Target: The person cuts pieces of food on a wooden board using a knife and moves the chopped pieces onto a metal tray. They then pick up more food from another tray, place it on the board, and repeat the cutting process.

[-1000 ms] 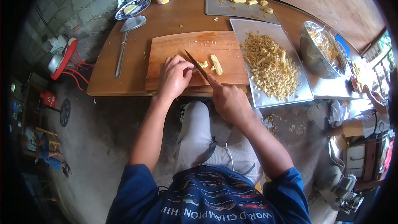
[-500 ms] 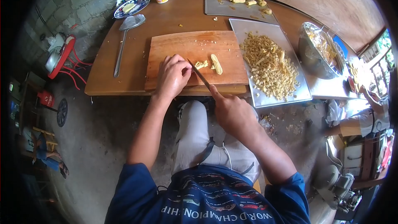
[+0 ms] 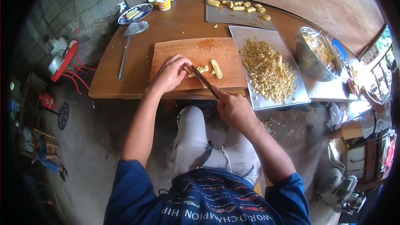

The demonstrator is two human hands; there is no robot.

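My right hand point(image 3: 236, 110) is wrapped round the handle of a knife point(image 3: 203, 81), whose blade slants up and left across a wooden cutting board point(image 3: 196, 46). At the blade's tip, my left hand point(image 3: 170, 74) has its fingers curled together, pressing on a piece of peeled banana that they mostly cover. Cut banana pieces point(image 3: 201, 69) lie right beside the blade. Slightly further right, a longer banana piece point(image 3: 216, 69) rests on the board, touched by neither hand.
Right of the board, a metal tray point(image 3: 303, 96) bears a heap of chopped banana point(image 3: 273, 73). Behind it, another tray point(image 3: 218, 13) holds several whole bananas. A plastic-covered bowl point(image 3: 314, 58) stands far right; a skimmer point(image 3: 125, 56) lies left. Another person's arm point(image 3: 375, 104) shows at right.
The knife and my right hand have shifted slightly down and right in view. My left hand stays at the banana, and more cut pieces show beside the blade. The whole view has tilted a little.
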